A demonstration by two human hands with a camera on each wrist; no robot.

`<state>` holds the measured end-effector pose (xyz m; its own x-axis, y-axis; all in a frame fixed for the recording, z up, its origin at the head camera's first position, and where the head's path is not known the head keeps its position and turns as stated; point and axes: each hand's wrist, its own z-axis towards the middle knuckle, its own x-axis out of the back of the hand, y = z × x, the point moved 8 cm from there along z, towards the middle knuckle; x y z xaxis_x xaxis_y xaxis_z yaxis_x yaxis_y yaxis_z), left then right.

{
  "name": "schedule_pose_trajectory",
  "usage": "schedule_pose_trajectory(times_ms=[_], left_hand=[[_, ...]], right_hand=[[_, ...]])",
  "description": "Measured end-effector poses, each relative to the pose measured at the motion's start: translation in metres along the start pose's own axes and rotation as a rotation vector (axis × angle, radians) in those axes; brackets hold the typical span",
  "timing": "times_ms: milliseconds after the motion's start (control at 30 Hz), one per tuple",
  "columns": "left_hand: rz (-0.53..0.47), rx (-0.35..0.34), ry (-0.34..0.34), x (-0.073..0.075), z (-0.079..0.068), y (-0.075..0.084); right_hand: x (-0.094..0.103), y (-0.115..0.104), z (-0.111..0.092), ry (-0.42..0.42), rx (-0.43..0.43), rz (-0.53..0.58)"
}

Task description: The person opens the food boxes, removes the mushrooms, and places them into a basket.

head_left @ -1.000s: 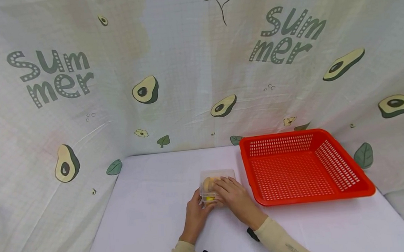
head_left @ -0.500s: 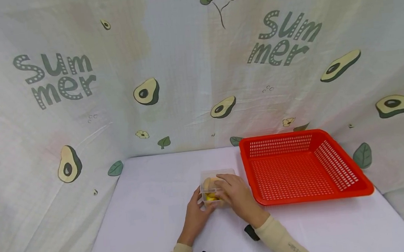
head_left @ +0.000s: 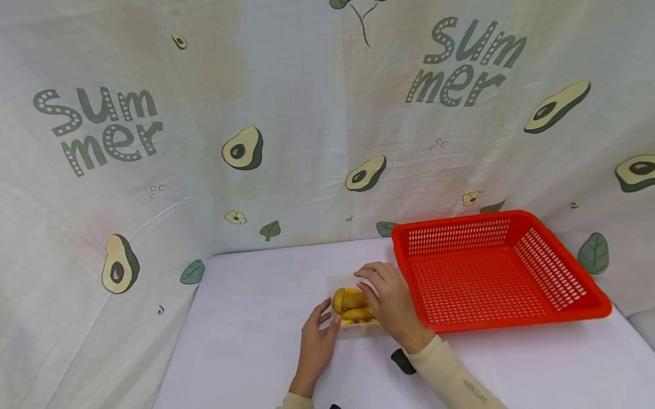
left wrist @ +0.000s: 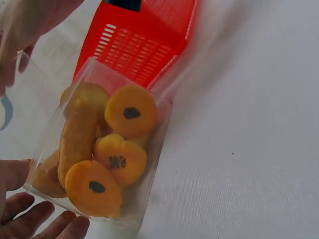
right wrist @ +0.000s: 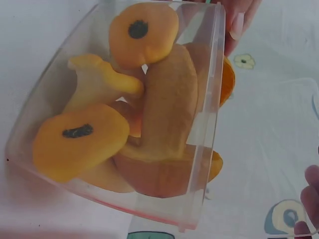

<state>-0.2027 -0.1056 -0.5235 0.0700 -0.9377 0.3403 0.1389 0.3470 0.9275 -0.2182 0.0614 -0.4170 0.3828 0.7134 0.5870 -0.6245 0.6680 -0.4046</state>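
Observation:
A clear plastic box (head_left: 362,331) stands on the table, filled with several yellow-orange pieces (head_left: 353,301). Some show a dark patch on a rounded end, as on the piece (left wrist: 130,110) in the left wrist view; others look like plain stubby lengths (right wrist: 169,99). My left hand (head_left: 316,349) holds the box at its near left corner, thumb by the rim and fingers along the side. Over the box's right side, my right hand (head_left: 392,304) holds the transparent lid (right wrist: 264,134) by its edge. The lid is off the rim and barely visible in the head view.
A red perforated plastic basket (head_left: 473,283) sits to the right of the box, close to the right hand. White cloth covers the table (head_left: 244,316). Behind it hangs a printed curtain (head_left: 299,106) with avocados and lettering.
The right hand has lifted the lid off the box, moving up and slightly right. The yellow-orange pieces now show uncovered. The left hand has stayed at the box's left corner.

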Motion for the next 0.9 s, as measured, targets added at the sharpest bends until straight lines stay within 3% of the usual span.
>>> schedule_pose_trajectory(times_ms=[200,467,667,900], left_hand=[[-0.001,0.06,0.035,0.003,-0.001,-0.001],[0.017,0.082,0.118,0.009,-0.001,0.006],[-0.047,0.111,0.181,0.012,0.002,0.005],[-0.124,0.211,0.187,0.011,0.003,-0.006]], right_hand=[[0.003,0.001,0.003,0.028,-0.032,-0.032],[0.0,0.0,0.005,0.002,-0.064,-0.165],[-0.005,0.001,0.007,-0.035,-0.086,-0.217],[-0.009,0.003,0.01,-0.085,-0.078,-0.264]])
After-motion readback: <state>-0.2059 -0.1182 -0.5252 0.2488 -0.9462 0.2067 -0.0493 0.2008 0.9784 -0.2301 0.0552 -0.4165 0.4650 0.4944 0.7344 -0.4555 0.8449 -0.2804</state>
